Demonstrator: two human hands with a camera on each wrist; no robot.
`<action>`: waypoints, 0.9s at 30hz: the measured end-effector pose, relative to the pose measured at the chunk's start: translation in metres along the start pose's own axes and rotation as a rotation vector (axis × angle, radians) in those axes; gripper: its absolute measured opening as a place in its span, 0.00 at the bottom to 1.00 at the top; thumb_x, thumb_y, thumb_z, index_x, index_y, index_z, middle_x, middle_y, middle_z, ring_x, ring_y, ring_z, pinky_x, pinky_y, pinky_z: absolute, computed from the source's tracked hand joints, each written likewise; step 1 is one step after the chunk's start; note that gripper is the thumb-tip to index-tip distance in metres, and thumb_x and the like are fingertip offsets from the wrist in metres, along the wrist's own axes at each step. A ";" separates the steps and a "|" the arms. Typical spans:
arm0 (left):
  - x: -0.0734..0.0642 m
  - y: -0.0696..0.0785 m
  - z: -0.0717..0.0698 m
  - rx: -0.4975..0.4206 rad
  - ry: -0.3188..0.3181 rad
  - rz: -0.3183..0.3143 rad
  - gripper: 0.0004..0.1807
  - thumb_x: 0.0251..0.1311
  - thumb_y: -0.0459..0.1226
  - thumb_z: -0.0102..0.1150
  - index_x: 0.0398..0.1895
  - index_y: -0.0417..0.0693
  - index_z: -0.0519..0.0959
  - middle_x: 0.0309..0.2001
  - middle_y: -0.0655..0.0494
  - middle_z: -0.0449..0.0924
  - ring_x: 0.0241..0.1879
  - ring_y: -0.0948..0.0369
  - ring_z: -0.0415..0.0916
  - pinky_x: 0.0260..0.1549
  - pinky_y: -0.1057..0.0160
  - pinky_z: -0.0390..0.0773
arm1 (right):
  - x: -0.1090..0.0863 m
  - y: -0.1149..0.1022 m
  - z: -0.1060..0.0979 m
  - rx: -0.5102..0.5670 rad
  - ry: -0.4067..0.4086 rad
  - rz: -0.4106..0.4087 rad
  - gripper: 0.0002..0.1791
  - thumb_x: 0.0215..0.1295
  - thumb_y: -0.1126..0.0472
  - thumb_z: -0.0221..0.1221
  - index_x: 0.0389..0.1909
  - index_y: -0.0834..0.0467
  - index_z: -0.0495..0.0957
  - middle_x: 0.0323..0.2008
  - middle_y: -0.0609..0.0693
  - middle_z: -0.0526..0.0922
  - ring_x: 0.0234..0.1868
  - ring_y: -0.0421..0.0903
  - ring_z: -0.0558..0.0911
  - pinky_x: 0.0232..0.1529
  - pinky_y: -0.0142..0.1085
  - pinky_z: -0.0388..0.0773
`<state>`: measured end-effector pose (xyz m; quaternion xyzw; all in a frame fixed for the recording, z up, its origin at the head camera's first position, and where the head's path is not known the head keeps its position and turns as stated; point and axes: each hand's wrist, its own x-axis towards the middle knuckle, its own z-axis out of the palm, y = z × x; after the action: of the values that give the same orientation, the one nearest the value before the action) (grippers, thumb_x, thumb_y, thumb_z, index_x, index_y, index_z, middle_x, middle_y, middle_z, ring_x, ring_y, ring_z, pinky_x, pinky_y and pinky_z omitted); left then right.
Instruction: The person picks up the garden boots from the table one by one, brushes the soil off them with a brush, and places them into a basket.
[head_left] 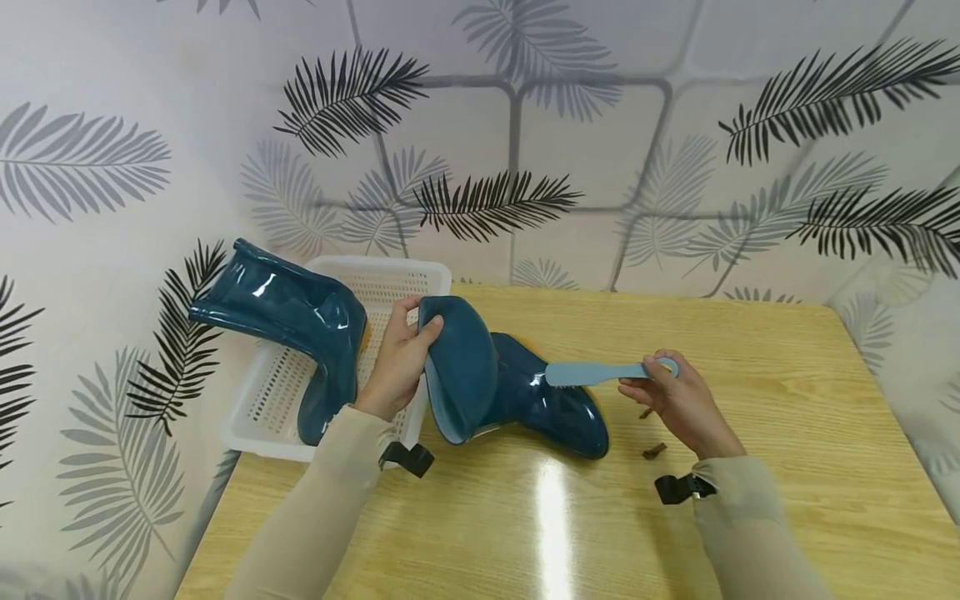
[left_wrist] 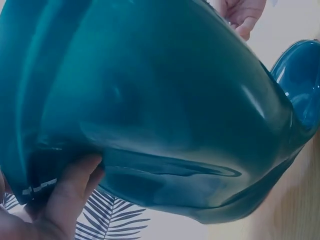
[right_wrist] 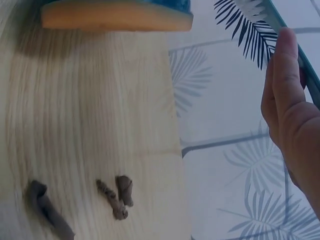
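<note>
A glossy dark teal rubber boot (head_left: 551,400) lies tilted over the table, its toe toward the right. My left hand (head_left: 401,358) grips the rim of its shaft, thumb on the outside; close up in the left wrist view, the fingers (left_wrist: 75,185) hold the folded rubber edge. My right hand (head_left: 678,404) holds a light blue brush (head_left: 581,373) by its ring-ended handle. The brush head is over the boot's foot; whether the bristles touch it, I cannot tell. In the right wrist view the boot's tan sole (right_wrist: 115,17) shows at the top.
A second teal boot (head_left: 300,308) lies in a white perforated plastic basket (head_left: 270,450) at the left. Small brown clumps (head_left: 654,451) lie on the wooden table (head_left: 810,433) near my right hand. Leaf-patterned covering (head_left: 570,150) is behind the table.
</note>
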<state>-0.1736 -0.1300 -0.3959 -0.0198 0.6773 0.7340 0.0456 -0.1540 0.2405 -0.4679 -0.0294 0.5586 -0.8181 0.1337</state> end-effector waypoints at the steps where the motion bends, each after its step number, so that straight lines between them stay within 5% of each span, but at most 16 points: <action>1: 0.000 0.000 0.001 0.000 -0.003 0.009 0.23 0.77 0.31 0.42 0.71 0.42 0.54 0.61 0.33 0.72 0.53 0.51 0.77 0.47 0.63 0.76 | 0.001 -0.001 0.002 -0.001 -0.001 0.004 0.08 0.79 0.59 0.49 0.46 0.59 0.61 0.39 0.52 0.78 0.45 0.47 0.86 0.53 0.38 0.79; 11: 0.005 -0.002 0.024 -0.003 -0.074 0.043 0.21 0.78 0.31 0.41 0.70 0.43 0.56 0.52 0.36 0.76 0.37 0.62 0.79 0.35 0.64 0.77 | 0.007 -0.008 0.008 0.033 0.049 0.022 0.12 0.78 0.57 0.50 0.46 0.58 0.57 0.36 0.51 0.80 0.42 0.45 0.87 0.49 0.36 0.81; 18: 0.007 -0.022 0.033 0.039 -0.130 -0.065 0.22 0.79 0.33 0.40 0.71 0.44 0.55 0.47 0.42 0.78 0.34 0.61 0.78 0.34 0.64 0.76 | 0.008 -0.006 0.013 0.134 0.042 0.005 0.10 0.77 0.59 0.50 0.46 0.58 0.59 0.35 0.50 0.79 0.44 0.46 0.86 0.50 0.37 0.81; 23: 0.009 -0.024 0.028 0.060 -0.098 -0.080 0.22 0.79 0.35 0.41 0.70 0.42 0.56 0.41 0.45 0.79 0.31 0.62 0.78 0.33 0.64 0.76 | 0.012 -0.005 0.019 0.130 0.023 -0.014 0.09 0.78 0.60 0.49 0.47 0.58 0.58 0.34 0.48 0.80 0.42 0.46 0.86 0.51 0.37 0.80; 27: 0.012 -0.027 0.033 0.053 -0.130 -0.096 0.21 0.79 0.35 0.40 0.70 0.41 0.55 0.36 0.50 0.78 0.28 0.63 0.77 0.33 0.65 0.75 | 0.014 -0.007 0.019 0.131 0.012 -0.020 0.09 0.78 0.61 0.49 0.46 0.58 0.58 0.34 0.49 0.79 0.43 0.46 0.86 0.52 0.37 0.80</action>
<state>-0.1824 -0.0947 -0.4210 -0.0032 0.6904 0.7125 0.1253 -0.1649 0.2221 -0.4560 -0.0215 0.5041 -0.8545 0.1237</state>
